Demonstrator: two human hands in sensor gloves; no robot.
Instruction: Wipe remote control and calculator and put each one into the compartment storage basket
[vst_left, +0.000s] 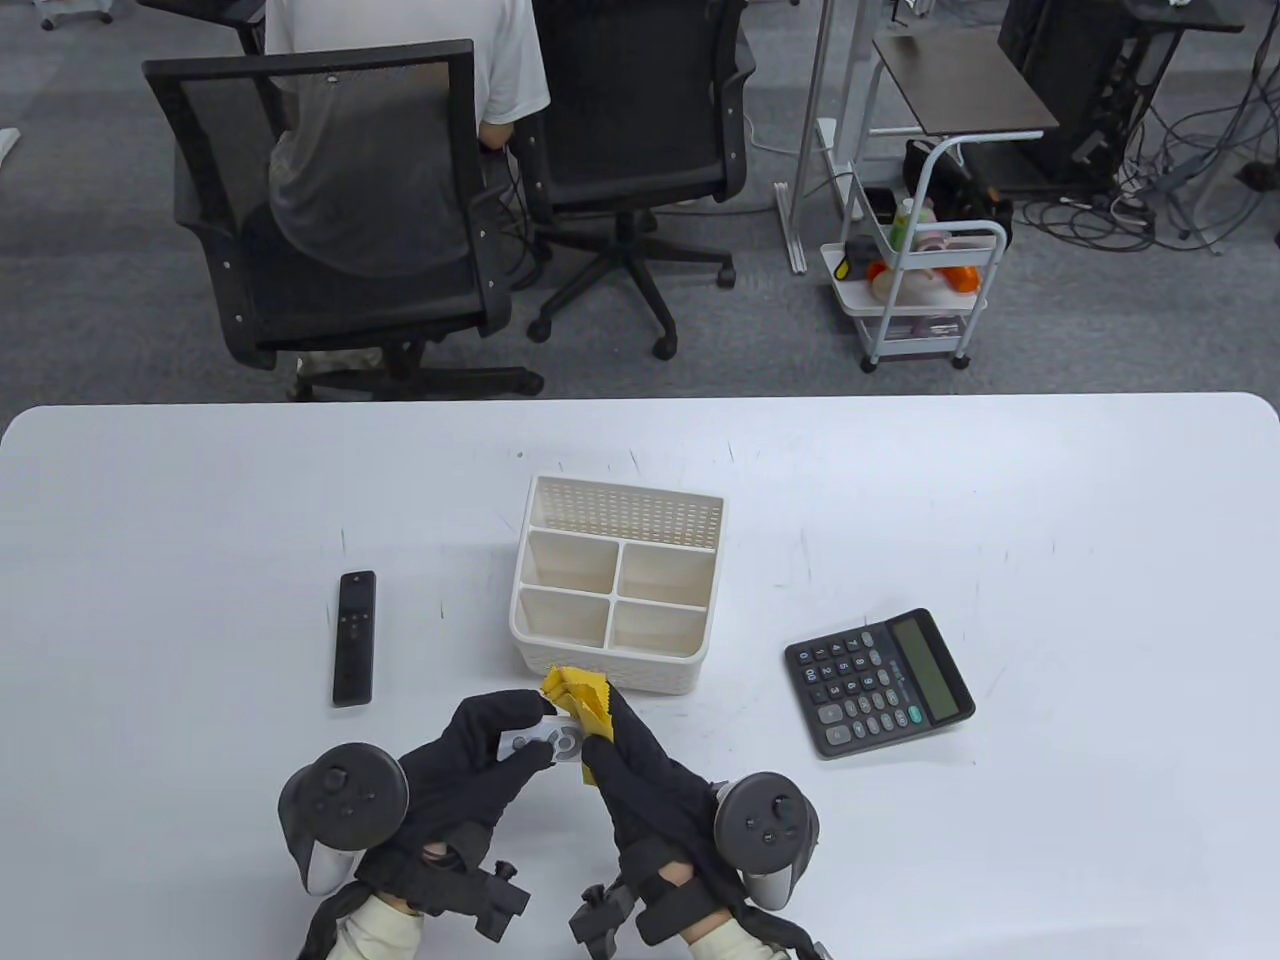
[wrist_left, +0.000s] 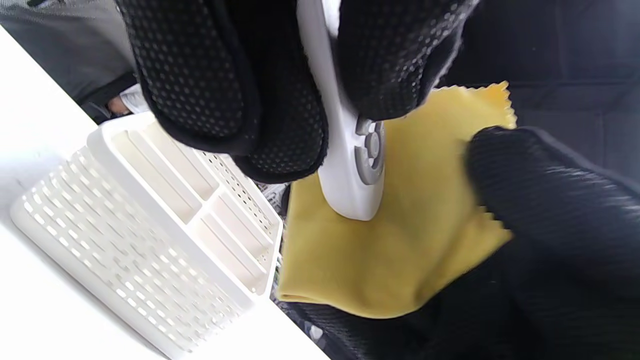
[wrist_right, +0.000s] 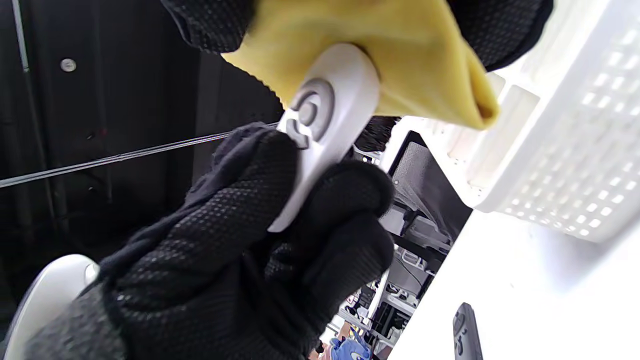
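My left hand (vst_left: 495, 745) grips a small white remote control (vst_left: 545, 746) (wrist_left: 350, 165) (wrist_right: 320, 130) above the table's front edge. My right hand (vst_left: 625, 745) holds a yellow cloth (vst_left: 585, 700) (wrist_left: 400, 235) (wrist_right: 400, 60) against the remote's far end, the end by its round grey button ring. A black remote (vst_left: 354, 637) (wrist_right: 466, 332) lies flat to the left of the white compartment basket (vst_left: 700, 668) (wrist_left: 125, 250) (wrist_right: 560, 150). The black calculator (vst_left: 878, 681) lies to the basket's right, apart from both hands.
The basket has several open compartments with nothing visible inside. Beyond the table's far edge stand two black office chairs (vst_left: 330, 230), a seated person in a white shirt (vst_left: 400, 100) and a small white cart (vst_left: 920, 280).
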